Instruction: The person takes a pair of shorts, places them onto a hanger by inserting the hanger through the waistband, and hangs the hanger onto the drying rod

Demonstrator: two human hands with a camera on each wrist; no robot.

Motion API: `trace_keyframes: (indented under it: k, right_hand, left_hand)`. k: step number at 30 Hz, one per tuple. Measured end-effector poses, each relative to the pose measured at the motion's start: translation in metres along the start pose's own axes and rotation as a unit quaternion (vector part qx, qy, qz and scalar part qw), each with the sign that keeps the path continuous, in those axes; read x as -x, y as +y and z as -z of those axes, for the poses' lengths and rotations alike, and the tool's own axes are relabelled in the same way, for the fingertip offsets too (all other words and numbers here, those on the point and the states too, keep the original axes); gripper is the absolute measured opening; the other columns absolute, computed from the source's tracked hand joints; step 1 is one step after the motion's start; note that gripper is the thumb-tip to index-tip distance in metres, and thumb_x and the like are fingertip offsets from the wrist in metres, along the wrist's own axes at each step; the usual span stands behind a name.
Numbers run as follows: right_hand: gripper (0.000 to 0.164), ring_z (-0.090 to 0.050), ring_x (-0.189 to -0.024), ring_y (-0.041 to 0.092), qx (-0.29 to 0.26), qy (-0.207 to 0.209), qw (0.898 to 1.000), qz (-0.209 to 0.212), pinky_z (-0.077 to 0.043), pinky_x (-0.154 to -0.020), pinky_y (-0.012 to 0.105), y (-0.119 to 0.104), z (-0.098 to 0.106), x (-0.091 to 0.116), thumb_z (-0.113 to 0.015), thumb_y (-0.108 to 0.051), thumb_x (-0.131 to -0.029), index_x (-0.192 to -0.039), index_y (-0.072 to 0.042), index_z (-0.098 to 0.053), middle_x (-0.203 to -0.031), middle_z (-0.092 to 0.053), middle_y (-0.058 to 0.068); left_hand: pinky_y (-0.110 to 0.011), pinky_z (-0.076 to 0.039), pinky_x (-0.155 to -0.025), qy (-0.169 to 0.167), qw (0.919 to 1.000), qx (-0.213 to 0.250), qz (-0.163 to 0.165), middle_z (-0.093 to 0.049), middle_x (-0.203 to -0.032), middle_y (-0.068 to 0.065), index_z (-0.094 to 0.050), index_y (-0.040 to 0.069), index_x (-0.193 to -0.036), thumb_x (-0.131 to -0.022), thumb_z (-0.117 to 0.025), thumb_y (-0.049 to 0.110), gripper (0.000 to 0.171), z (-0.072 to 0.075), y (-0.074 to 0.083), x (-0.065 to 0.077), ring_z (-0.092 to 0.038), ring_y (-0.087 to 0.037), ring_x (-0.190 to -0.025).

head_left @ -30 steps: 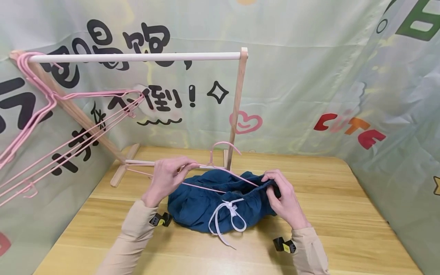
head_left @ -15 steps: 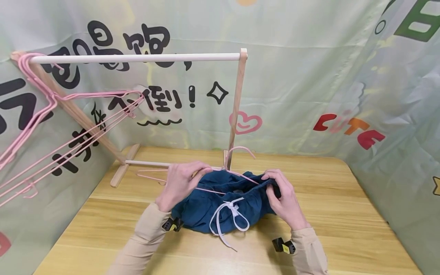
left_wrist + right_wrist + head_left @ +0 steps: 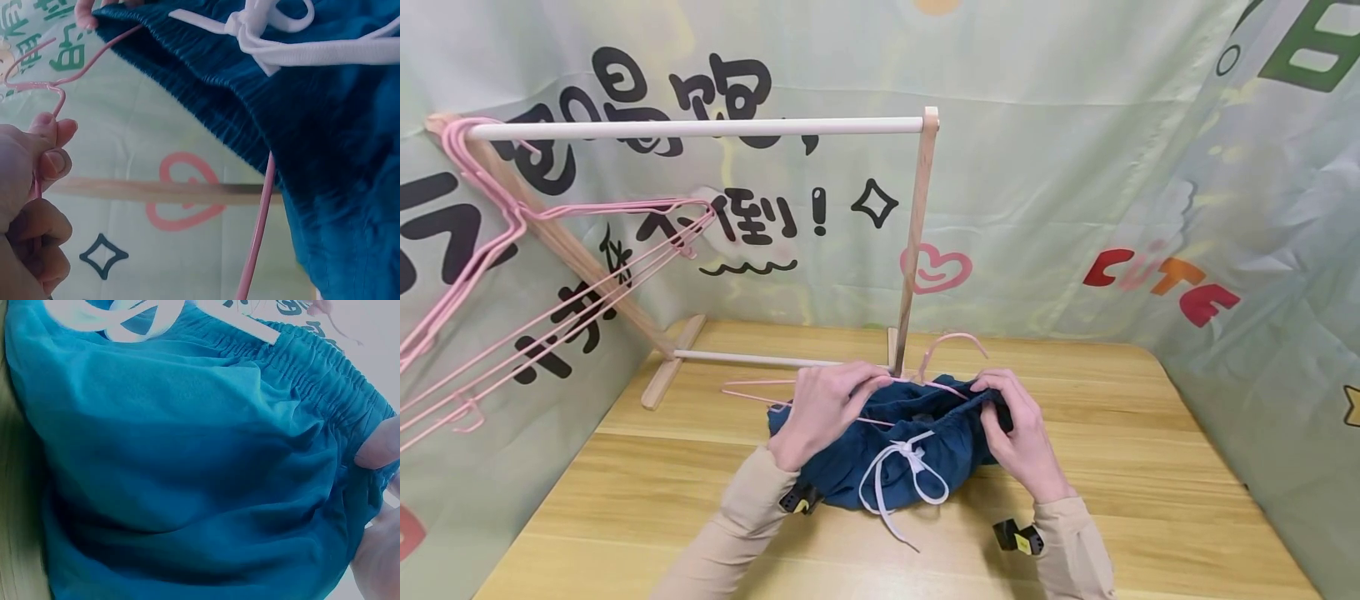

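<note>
Dark blue drawstring pants [image 3: 850, 479] lie bunched on the table, their elastic waistband [image 3: 187, 103] held partly open. A white drawstring [image 3: 880, 492] is tied in a bow at the front. My left hand [image 3: 831, 408] pinches a pink clothes hanger [image 3: 257, 231] along its shoulder, left of the hook. The hanger's right end runs inside the waistband; its left end sticks out past my left hand. My right hand [image 3: 1024, 437] grips the waistband's right edge between thumb and fingers. The right tip of the hanger is hidden in the cloth.
A wooden rack [image 3: 916, 225] with a white rail [image 3: 700, 127] stands at the back left. Several pink hangers [image 3: 512, 212] hang at its left end. Printed curtains [image 3: 1037, 183] enclose the wooden table [image 3: 1135, 467].
My left hand has moved right, carrying the hanger with it, so the hanger goes deeper into the waistband. My right hand stays in place on the waistband.
</note>
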State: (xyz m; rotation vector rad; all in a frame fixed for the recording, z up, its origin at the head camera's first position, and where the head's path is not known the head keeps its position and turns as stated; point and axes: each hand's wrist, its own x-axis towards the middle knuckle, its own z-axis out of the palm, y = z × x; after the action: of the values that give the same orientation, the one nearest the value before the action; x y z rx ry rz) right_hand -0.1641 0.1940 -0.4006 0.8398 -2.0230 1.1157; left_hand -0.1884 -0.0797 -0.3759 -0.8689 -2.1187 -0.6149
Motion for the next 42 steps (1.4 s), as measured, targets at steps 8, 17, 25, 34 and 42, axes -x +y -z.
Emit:
trace_keyframes:
  k: [8,17,25,34,42]
  right_hand:
    - [0.036,-0.058,-0.102,0.013,0.002,0.008,1.000,0.007,-0.041,-0.101,0.012,-0.001,0.000,-0.001,-0.049,0.025,-0.083,-0.108,0.003,-0.063,-0.107,-0.062,0.016]
    - [0.036,-0.059,-0.104,0.012,0.006,0.010,1.000,0.007,-0.041,-0.100,0.011,-0.001,0.001,-0.001,-0.049,0.024,-0.083,-0.110,0.004,-0.063,-0.108,-0.062,0.016]
    - [0.038,-0.058,-0.106,0.012,0.010,0.010,1.000,-0.003,-0.040,-0.101,0.012,0.000,0.001,0.000,-0.050,0.023,-0.084,-0.113,0.003,-0.064,-0.109,-0.063,0.016]
    - [0.043,-0.060,-0.108,0.011,0.020,0.002,1.000,-0.020,-0.040,-0.101,0.010,-0.003,0.002,-0.001,-0.052,0.021,-0.085,-0.122,0.002,-0.063,-0.115,-0.064,0.018]
    - [0.050,-0.058,-0.100,0.012,0.031,-0.008,0.999,-0.036,-0.040,-0.087,0.015,-0.003,0.004,0.000,-0.050,0.019,-0.087,-0.132,0.001,-0.061,-0.118,-0.065,0.016]
  left_hand:
    - [-0.014,-0.017,-0.046,-0.016,0.9998,0.010,0.003,-0.077,-0.089,0.010,-0.077,0.023,-0.098,-0.094,-0.070,0.028,0.009,-0.010,0.012,-0.003,-0.052,-0.005,-0.049]
    - [-0.014,-0.014,-0.046,-0.017,0.9998,0.009,0.007,-0.070,-0.077,0.011,-0.076,0.023,-0.093,-0.095,-0.069,0.029,0.009,-0.018,0.020,-0.004,-0.048,-0.005,-0.047]
    - [-0.014,-0.014,-0.047,-0.022,0.9995,0.009,0.018,-0.074,-0.082,0.010,-0.076,0.022,-0.094,-0.095,-0.069,0.029,0.010,-0.023,0.028,-0.005,-0.052,-0.006,-0.050]
    - [-0.014,-0.015,-0.046,-0.032,0.9987,0.007,0.038,-0.073,-0.082,0.010,-0.077,0.022,-0.095,-0.096,-0.068,0.029,0.012,-0.025,0.034,-0.006,-0.047,-0.007,-0.048]
    - [-0.014,-0.016,-0.046,-0.033,0.9980,0.012,0.052,-0.073,-0.082,0.010,-0.077,0.022,-0.096,-0.097,-0.067,0.029,0.012,-0.026,0.037,-0.005,-0.043,-0.006,-0.047]
